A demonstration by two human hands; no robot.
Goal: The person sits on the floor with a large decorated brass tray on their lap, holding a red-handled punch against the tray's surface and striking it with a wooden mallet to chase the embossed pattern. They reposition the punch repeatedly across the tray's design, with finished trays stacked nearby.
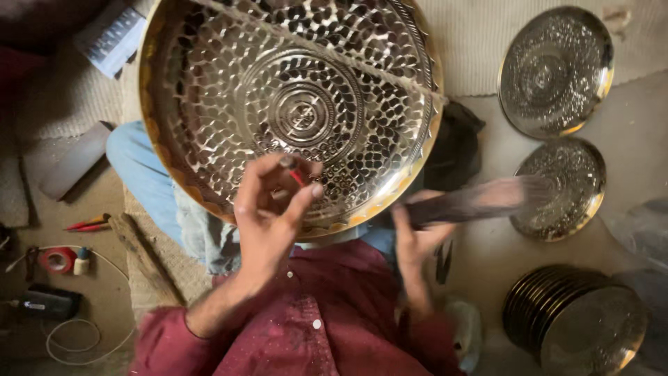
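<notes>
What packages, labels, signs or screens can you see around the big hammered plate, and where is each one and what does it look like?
Flat package or printed sheet: top left on the floor mat, beside the big brass plate; rectangular, pale grey-white with dark rows of print, too blurred to tell more.
Clear plastic wrapping: right edge, by the smaller plates; crumpled, see-through.
No signs or screens in view.

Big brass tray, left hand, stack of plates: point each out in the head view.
Big brass tray (299,104): head view, on its engraved centre medallion.
Left hand (268,219): head view, on the middle of the hand, fingers pinching a small red-tipped tool.
Stack of plates (591,331): head view, on the top plate's face.
</notes>
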